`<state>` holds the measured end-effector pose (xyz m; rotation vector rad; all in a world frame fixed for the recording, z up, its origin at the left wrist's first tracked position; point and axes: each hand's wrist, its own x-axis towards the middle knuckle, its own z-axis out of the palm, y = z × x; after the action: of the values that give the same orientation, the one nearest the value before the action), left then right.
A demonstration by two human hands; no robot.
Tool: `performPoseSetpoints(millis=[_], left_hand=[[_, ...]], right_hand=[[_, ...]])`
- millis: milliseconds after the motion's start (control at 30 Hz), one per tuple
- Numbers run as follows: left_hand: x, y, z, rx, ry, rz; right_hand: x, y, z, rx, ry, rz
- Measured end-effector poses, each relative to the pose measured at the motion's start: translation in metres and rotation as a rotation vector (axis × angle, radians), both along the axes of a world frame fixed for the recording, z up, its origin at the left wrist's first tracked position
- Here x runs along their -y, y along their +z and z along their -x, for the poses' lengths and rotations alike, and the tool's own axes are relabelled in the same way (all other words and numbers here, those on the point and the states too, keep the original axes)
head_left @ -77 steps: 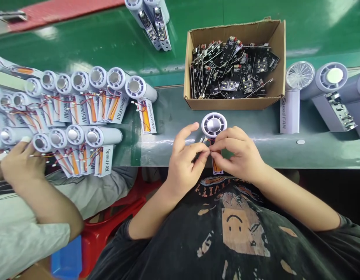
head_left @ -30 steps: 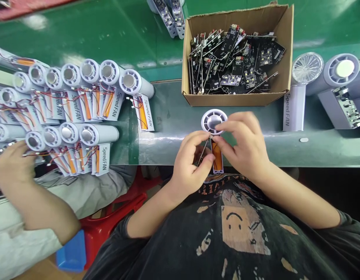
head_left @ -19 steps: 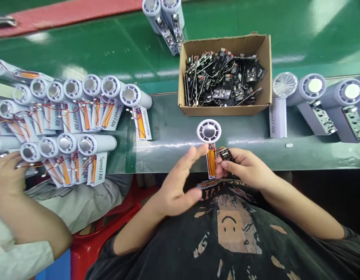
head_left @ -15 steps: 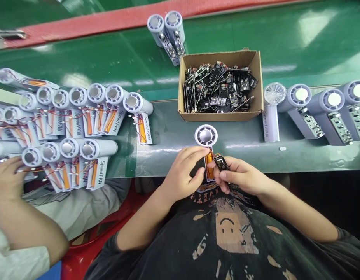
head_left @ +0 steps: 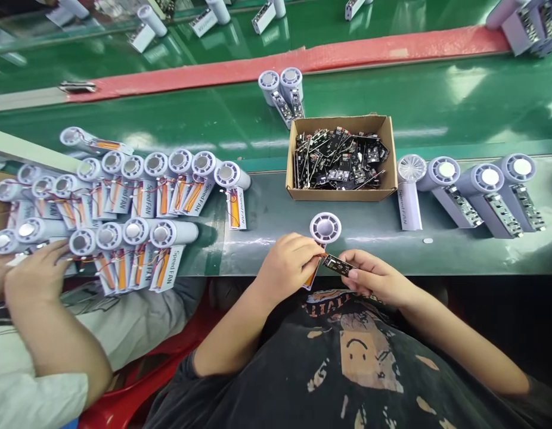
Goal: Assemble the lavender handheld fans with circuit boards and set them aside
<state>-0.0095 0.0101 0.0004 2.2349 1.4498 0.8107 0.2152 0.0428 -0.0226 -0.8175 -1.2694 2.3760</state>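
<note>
A black circuit board [head_left: 337, 264] is pinched in my right hand [head_left: 377, 277], its far end pointing left. My left hand [head_left: 287, 265] is closed, thumb and fingertips pinching thin red wires [head_left: 321, 255] where they meet that end of the board. Whether the plug is seated cannot be made out. Just beyond my fingers lies a pale lilac handheld fan [head_left: 325, 227], its round end facing up. Part of its orange battery [head_left: 310, 277] shows in the handle below my left hand, which hides the rest.
An open cardboard box [head_left: 343, 195] full of circuit boards stands behind the fan. Several fans with exposed batteries [head_left: 144, 199] stand left, near a co-worker's hand [head_left: 37, 271]. Several fans with boards fitted [head_left: 488, 179] and a small white piece [head_left: 427, 241] lie right.
The view has shifted, showing more of the far bench. My left hand has closed in on the wires at the board's end, and the board has turned flatter toward it.
</note>
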Motion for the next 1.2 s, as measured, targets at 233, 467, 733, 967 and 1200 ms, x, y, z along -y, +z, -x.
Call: performPoseSetpoints(millis=[233,467,733,967,1200], left_hand=[[0.007,0.006,0.007,0.096,0.043,0.236],[0.024,-0.018,-0.008,0.173,0.264,0.001],[0.035,-0.014,0.007,-0.350,0.032,-0.241],[0.032,-0.001,-0.010,-0.576,0.068,-0.163],[0.032,-0.005,0.006,-0.332,0.044,-0.227]], right_hand=[[-0.003,-0.005,-0.001,0.143,0.092,-0.076],[0.004,-0.009,-0.004,0.286,0.011,-0.112],[0.007,-0.011,-0.005,0.260,-0.092,-0.038],[0.006,-0.004,-0.003,0.274,0.003,-0.011],[0.013,-0.007,0.004,0.229,-0.025,0.017]])
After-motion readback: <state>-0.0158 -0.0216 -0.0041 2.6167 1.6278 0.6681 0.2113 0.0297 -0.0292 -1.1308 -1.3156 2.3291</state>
